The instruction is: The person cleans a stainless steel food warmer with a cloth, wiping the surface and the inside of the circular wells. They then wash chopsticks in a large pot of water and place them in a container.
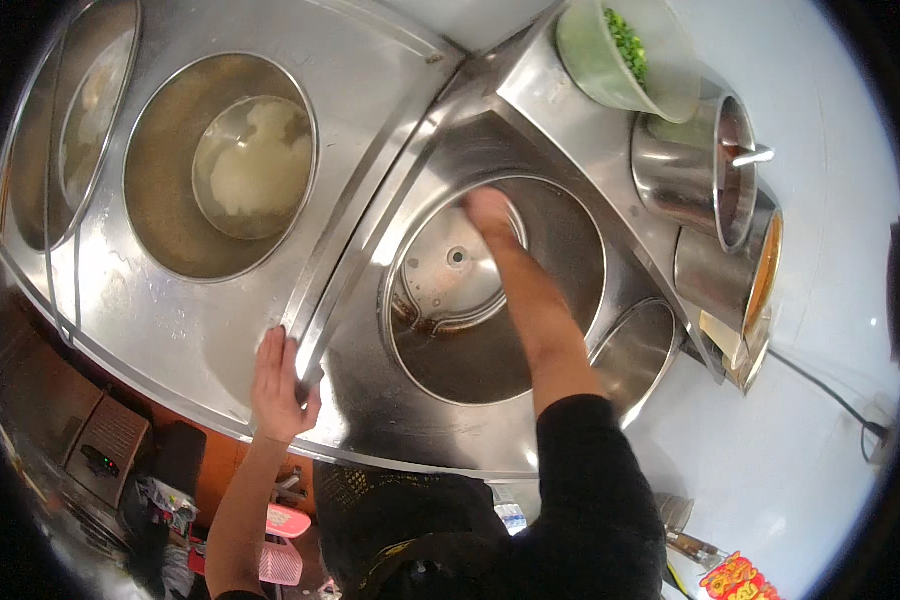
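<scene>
My right hand reaches down into a deep, round stainless steel well. It is motion-blurred near the far side of the well's bottom, so its fingers cannot be made out. A bent metal heating coil curves around a round metal centre at the bottom, which has a small dark hole and a few spots. With nothing in its grasp, my left hand leans on the steel counter, thumb apart from the fingers, beside the raised seam between two counter sections.
Left of the seam, a round well holds cloudy liquid; another well lies farther left. A raised steel shelf carries a tub of chopped greens and steel pots. A metal lid or pan sits beside my right forearm.
</scene>
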Motion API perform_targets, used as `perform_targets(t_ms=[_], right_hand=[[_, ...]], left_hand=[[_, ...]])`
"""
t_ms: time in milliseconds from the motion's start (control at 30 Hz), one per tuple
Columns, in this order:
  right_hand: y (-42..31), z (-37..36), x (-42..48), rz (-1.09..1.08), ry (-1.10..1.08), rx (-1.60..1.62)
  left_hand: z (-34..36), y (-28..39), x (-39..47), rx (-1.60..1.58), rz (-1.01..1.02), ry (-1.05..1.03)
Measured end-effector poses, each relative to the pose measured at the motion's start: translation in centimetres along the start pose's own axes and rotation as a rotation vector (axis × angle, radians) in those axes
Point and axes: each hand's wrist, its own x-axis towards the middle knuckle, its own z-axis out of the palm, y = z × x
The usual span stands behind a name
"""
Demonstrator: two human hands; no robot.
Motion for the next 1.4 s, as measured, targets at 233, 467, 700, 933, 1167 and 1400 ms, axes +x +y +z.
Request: perform_targets(t_ms=[233,467,700,933,1167,1400], right_hand=[[2.7,10.3,-21.7,1.174,-0.262,1.188],[1.7,-3.6,-5.3,0.271,0.151,0.224],[-11.2,4.2,-3.8,-0.696,0.244,0.28],[6.4,2.0,-12.1,0.648,0.165,0.292],[1.7,5.8,-23.4,0.881,-0.578,1.049],[1.5,2.5,-18.0,0.936,0.223,2.219]], left_hand=[[0.0,0.1,0.6,-0.036,0.031,0.01],[-0.5,0.3,0.4,0.015,0.051,-0.008],[0.0,-0.3,0.2,-0.012,0.05,0.003],[-0.4,-0.1,0.2,0.004,0.049,-0.005],[0.0,0.2,0.6,-0.033,0.07,0.013],[-0.4,1.0,0.8,-0.003,0.071,0.001]])
